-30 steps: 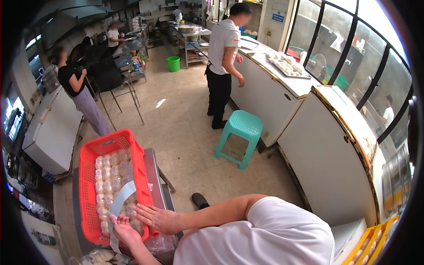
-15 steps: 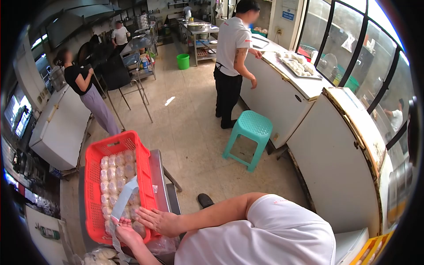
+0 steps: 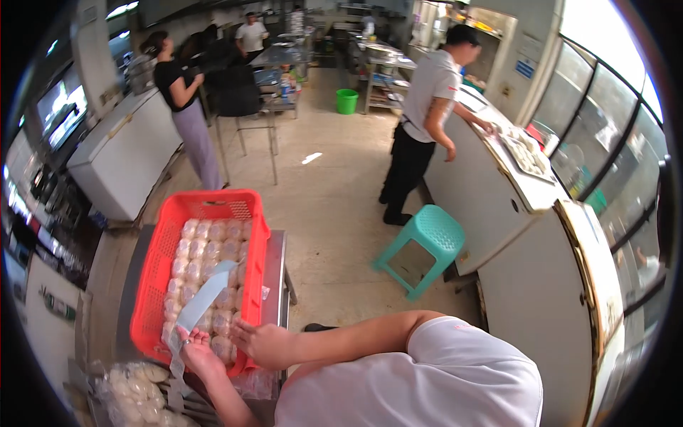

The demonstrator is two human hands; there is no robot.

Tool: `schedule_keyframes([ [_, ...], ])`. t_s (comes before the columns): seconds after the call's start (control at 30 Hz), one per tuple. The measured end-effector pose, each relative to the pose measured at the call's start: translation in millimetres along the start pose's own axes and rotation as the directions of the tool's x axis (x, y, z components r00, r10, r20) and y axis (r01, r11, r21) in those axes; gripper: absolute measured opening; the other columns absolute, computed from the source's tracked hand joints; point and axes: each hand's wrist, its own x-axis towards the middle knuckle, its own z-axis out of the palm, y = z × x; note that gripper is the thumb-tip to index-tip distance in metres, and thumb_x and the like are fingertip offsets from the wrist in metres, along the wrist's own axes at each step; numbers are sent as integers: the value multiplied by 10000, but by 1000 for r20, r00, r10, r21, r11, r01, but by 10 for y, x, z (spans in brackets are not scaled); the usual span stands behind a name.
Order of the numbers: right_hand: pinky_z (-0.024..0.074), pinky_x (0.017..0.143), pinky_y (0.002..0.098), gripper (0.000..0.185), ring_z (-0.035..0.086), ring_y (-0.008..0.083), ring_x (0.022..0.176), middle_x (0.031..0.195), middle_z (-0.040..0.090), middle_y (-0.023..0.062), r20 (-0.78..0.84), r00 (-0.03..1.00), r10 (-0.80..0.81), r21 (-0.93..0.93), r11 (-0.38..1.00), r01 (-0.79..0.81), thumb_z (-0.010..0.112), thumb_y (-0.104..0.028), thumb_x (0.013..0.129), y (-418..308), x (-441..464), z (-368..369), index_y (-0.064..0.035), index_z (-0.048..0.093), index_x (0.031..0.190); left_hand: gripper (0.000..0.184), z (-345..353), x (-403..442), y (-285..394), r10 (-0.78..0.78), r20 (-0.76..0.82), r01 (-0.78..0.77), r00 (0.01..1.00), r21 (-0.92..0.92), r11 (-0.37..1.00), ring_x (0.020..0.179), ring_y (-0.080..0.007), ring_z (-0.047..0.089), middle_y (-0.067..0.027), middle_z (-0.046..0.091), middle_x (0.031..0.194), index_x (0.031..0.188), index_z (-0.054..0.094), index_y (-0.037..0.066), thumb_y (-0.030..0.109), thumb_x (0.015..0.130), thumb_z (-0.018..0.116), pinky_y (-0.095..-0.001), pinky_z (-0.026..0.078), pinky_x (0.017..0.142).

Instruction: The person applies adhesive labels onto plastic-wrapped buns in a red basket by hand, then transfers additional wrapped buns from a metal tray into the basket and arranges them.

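Observation:
A red plastic crate (image 3: 265, 235) holds rows of round, pale, wrapped buns (image 3: 193, 269), many with a label on top. My left hand (image 3: 200, 352), palm up and wearing a ring, is closed on a long pale-blue label strip (image 3: 206, 297). One end of the strip rises over the buns; the other hangs down past the crate's near corner. My right hand (image 3: 269, 346) is at the crate's near right rim, fingers loosely bent and apart beside the nearest buns. Nothing shows in it, though its fingertips are slightly blurred.
The crate stands on a metal table (image 3: 276, 267). A clear bag of pale buns (image 3: 139, 391) lies at lower left. A turquoise stool (image 3: 430, 238) stands ahead right, near a person (image 3: 430, 96) at white chest freezers (image 3: 541, 306) with a tray (image 3: 530, 158). Another person (image 3: 185, 107) stands far left.
My right hand has drawn back from above the buns to the crate's rim, its fingers now more bent. The left still holds the strip. The view has shifted, and the person by the freezers reaches toward the tray.

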Motion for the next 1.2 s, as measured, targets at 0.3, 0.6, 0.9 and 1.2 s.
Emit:
schedule_keyframes([
  [0.3, 484, 586, 353, 141, 585, 155, 648, 722, 642, 92, -321, 944, 72, 682, 709, 178, 724, -106, 950, 740, 896, -464, 9, 687, 877, 258, 85, 6, -125, 174, -110, -172, 979, 30, 985, 770, -134, 650, -41, 676, 896, 1069, 642, 75, 323, 1020, 696, -290, 526, 690],
  [0.6, 521, 711, 300, 328, 617, 134, 738, 819, 686, 88, -513, 825, -237, 619, 564, 547, 709, -246, 1007, 711, 1903, -319, 34, 666, 1171, 210, 126, 44, -130, 234, -211, -197, 949, 182, 963, 765, -104, 617, -16, 691, 918, 1068, 687, 19, 224, 1051, 647, -275, 505, 697],
  [0.9, 492, 715, 322, 224, 591, 121, 779, 856, 690, 85, 190, 903, -384, 796, 599, 87, 718, -164, 951, 789, 1628, -131, 26, 690, 1066, 287, 188, -79, -17, 208, -398, -116, 894, 243, 963, 752, -62, 576, 12, 690, 856, 1004, 745, -4, 267, 1049, 662, -270, 471, 656],
  [1.2, 507, 696, 378, 229, 650, 256, 744, 833, 689, 170, 200, 833, -515, 636, 716, 290, 756, -124, 878, 1122, 1497, -381, 44, 695, 1021, 286, -150, -246, 336, 245, -608, -277, 755, 42, 960, 725, -77, 588, -3, 668, 832, 973, 706, 25, 286, 1065, 634, -275, 497, 651],
])
